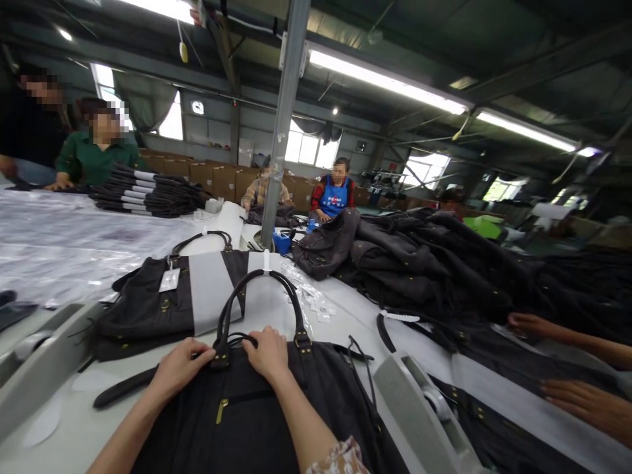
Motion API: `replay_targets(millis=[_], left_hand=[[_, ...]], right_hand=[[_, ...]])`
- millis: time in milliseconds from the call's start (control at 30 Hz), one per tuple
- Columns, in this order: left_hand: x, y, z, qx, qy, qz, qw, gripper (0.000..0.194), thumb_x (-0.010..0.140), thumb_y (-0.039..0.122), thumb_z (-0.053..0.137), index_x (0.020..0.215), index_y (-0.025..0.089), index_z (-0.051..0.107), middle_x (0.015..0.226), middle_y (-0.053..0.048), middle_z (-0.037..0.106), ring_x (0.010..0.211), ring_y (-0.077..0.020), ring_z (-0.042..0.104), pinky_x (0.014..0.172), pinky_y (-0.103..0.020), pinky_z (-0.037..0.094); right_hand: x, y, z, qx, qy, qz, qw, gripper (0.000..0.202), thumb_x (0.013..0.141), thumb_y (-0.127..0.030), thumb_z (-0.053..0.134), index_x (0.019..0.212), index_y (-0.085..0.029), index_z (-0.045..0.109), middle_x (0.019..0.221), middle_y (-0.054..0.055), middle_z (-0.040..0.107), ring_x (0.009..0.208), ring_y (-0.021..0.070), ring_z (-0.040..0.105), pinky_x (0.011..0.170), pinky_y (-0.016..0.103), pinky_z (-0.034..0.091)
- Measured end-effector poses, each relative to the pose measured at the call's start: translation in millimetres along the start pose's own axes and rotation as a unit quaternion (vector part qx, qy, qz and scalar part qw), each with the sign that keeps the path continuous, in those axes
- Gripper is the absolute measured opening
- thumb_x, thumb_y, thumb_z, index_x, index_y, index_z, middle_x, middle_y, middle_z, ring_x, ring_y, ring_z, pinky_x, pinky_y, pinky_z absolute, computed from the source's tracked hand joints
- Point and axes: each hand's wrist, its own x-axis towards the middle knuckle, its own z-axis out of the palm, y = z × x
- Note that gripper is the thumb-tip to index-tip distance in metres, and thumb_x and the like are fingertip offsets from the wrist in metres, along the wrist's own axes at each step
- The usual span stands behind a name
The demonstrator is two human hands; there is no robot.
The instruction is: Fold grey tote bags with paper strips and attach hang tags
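A dark grey handbag lies in front of me, its two handles standing up and joined at the top by a white strip. My left hand is closed, with thumb and fingers pinched at the bag's top edge beside a handle base. Between the handles, my right hand curls over the same edge, next to a thin black loop; its fingertips are partly hidden. A brass zipper pull hangs on the bag's front. Just beyond lies a second handbag with a white paper band and a tag.
Grey machine-like blocks flank me on the table. At right, a co-worker's hands rest over another bag. A large heap of dark bags sits behind. Clear plastic sheets and stacked bags lie left; a metal post rises ahead.
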Motion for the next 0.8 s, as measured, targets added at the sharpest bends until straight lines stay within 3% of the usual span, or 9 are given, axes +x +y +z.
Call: replay_targets(millis=[200, 333, 433, 500, 633, 800], left_hand=[[-12.5, 10.5, 0.4, 0.154, -0.022, 0.033, 0.987, 0.031, 0.085, 0.041, 0.037, 0.088, 0.023, 0.062, 0.096, -0.006, 0.058, 0.091, -0.0229, 0.058, 0.074, -0.033, 0.041], [-19.5, 17.2, 2.5, 0.253, -0.031, 0.019, 0.967, 0.029, 0.088, 0.032, 0.034, 0.087, 0.019, 0.06, 0.101, -0.009, 0.054, 0.093, -0.0254, 0.058, 0.074, -0.038, 0.041], [-25.5, 28.0, -0.6, 0.306, -0.003, 0.009, 0.952, 0.027, 0.089, 0.024, 0.032, 0.092, 0.017, 0.058, 0.1, -0.011, 0.054, 0.092, -0.0269, 0.057, 0.074, -0.041, 0.041], [-29.2, 30.9, -5.8, 0.327, 0.044, -0.002, 0.944, 0.029, 0.091, 0.025, 0.029, 0.093, 0.017, 0.057, 0.098, -0.011, 0.055, 0.091, -0.0277, 0.057, 0.074, -0.042, 0.041], [-31.4, 9.9, -7.4, 0.344, 0.128, -0.011, 0.93, 0.031, 0.093, 0.031, 0.028, 0.097, 0.019, 0.056, 0.1, -0.01, 0.059, 0.089, -0.028, 0.057, 0.073, -0.041, 0.04], [-20.5, -26.2, 14.6, 0.264, 0.187, 0.021, 0.946, 0.029, 0.088, 0.03, 0.031, 0.107, 0.024, 0.052, 0.103, -0.005, 0.065, 0.087, -0.0241, 0.06, 0.07, -0.035, 0.041]], right_hand=[[1.4, 1.8, 10.2, 0.009, 0.004, -0.054, 0.998, 0.032, 0.088, -0.044, 0.047, 0.104, -0.024, 0.065, 0.095, 0.007, 0.058, 0.091, 0.0218, 0.051, 0.075, 0.033, 0.04], [1.9, 1.9, 12.1, 0.007, 0.007, -0.078, 0.997, 0.031, 0.091, -0.044, 0.043, 0.1, -0.025, 0.065, 0.096, 0.006, 0.058, 0.091, 0.0213, 0.05, 0.074, 0.033, 0.039], [-2.6, 0.8, 8.5, 0.012, 0.039, -0.106, 0.994, 0.034, 0.093, -0.044, 0.037, 0.095, -0.026, 0.066, 0.096, 0.005, 0.059, 0.092, 0.0211, 0.049, 0.075, 0.033, 0.038], [-7.4, 0.2, 4.2, 0.014, 0.059, -0.115, 0.992, 0.034, 0.094, -0.042, 0.035, 0.095, -0.027, 0.065, 0.095, 0.004, 0.059, 0.091, 0.0198, 0.049, 0.075, 0.032, 0.037], [-15.1, -2.4, -1.9, -0.006, 0.045, -0.151, 0.987, 0.028, 0.094, -0.037, 0.037, 0.106, -0.028, 0.061, 0.091, 0.002, 0.063, 0.087, 0.0182, 0.052, 0.074, 0.03, 0.039], [-18.1, -7.2, -1.1, -0.01, 0.026, -0.139, 0.99, 0.033, 0.091, -0.038, 0.042, 0.12, -0.025, 0.053, 0.091, 0.003, 0.065, 0.085, 0.0192, 0.057, 0.076, 0.033, 0.043]])
